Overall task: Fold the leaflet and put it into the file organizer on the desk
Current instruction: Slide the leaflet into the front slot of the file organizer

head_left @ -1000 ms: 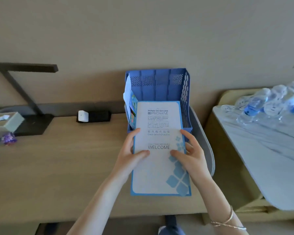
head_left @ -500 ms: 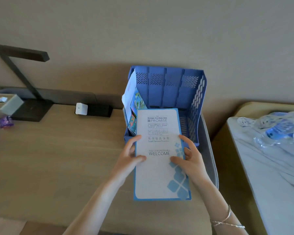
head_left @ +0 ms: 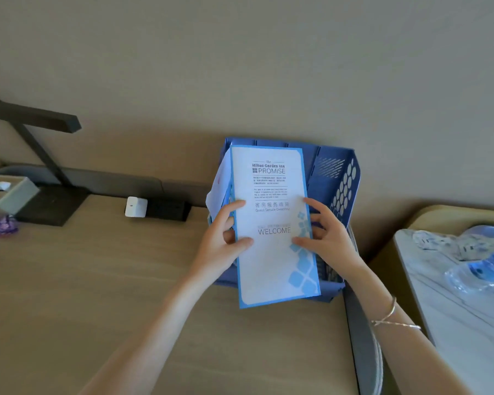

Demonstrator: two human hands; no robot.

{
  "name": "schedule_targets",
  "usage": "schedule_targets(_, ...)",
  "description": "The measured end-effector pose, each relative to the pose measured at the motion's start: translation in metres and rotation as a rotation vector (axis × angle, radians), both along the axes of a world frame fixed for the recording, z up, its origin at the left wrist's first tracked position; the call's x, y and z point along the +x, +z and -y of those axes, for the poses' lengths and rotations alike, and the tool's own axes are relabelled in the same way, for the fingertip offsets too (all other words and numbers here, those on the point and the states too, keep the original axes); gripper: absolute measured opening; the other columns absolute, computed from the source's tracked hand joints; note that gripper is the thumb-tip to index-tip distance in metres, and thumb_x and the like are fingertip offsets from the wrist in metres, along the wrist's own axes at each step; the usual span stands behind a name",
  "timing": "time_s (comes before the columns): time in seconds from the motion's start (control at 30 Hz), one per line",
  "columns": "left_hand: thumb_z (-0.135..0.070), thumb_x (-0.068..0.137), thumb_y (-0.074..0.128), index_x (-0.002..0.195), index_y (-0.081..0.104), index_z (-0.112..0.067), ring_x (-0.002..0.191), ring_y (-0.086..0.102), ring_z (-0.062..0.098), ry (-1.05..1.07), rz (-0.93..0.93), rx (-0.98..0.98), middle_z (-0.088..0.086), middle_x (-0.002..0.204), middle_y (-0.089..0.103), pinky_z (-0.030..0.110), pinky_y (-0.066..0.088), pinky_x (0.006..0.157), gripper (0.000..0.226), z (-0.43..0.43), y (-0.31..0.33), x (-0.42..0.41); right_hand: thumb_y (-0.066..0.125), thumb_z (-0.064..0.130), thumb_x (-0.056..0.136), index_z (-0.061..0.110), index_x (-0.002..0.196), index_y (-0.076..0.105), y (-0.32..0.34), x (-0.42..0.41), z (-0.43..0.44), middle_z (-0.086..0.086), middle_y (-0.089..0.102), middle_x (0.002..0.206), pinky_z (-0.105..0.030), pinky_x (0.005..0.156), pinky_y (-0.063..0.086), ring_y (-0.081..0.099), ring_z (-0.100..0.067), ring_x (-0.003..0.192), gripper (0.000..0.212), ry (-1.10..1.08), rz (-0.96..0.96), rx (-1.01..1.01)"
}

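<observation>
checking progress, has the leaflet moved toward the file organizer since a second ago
Yes. The leaflet has lifted up and forward over the file organizer; its top now reaches the back wall.

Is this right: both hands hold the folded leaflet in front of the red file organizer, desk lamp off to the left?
Not quite: the head view shows the file organizer is blue, not red. The rest stands: left hand and right hand hold the leaflet; the desk lamp is to the left.

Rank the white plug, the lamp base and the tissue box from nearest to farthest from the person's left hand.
Measured from the left hand:
1. White plug, on the desk by the wall, just to the hand's left.
2. Lamp base, farther left.
3. Tissue box, at the far left edge.
</observation>
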State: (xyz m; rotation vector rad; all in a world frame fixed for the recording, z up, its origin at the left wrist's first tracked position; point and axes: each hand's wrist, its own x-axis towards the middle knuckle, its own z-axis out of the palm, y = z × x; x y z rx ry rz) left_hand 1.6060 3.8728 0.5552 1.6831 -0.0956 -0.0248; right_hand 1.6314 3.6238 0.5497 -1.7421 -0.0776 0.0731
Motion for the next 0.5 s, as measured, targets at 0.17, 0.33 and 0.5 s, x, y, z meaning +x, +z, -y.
schedule_targets(0.17, -0.002, 0.082, 0.065, 0.124, 0.05, -0.048, 0.088, 0.064, 0.044, 0.11, 0.103, 0.069, 0.024, 0.106, 0.069, 0.046, 0.053, 0.076, 0.064, 0.017, 0.007, 0.033, 0.082, -0.01, 0.073, 0.026, 0.142, 0.048, 0.002, 0.054, 0.001, -0.011, 0.067, 0.113, -0.04, 0.078, 0.064, 0.073, -0.024, 0.091, 0.085, 0.011, 0.103, -0.045)
schedule_targets(0.33, -0.004, 0.078, 0.064, 0.119, 0.047, -0.057, 0.084, 0.061, 0.046, 0.242, 0.185, 0.155, 0.03, 0.104, 0.063, 0.062, 0.051, 0.074, 0.069, 0.028, -0.008, 0.056, 0.081, -0.012, 0.072, 0.026, 0.14, 0.048, -0.015, 0.1, -0.01, -0.01, 0.066, 0.108, -0.034, 0.076, 0.063, 0.072, -0.023, 0.09, 0.084, 0.04, 0.168, -0.079)
schedule_targets(0.5, -0.008, 0.083, 0.061, 0.124, 0.041, -0.063, 0.083, 0.064, 0.032, 0.317, 0.181, 0.24, -0.001, 0.113, 0.067, 0.054, 0.054, 0.075, 0.072, 0.027, -0.041, 0.059, 0.078, -0.013, 0.073, 0.031, 0.137, 0.049, -0.041, 0.131, -0.025, -0.01, 0.063, 0.112, -0.04, 0.077, 0.063, 0.069, -0.029, 0.094, 0.084, 0.117, 0.164, -0.091)
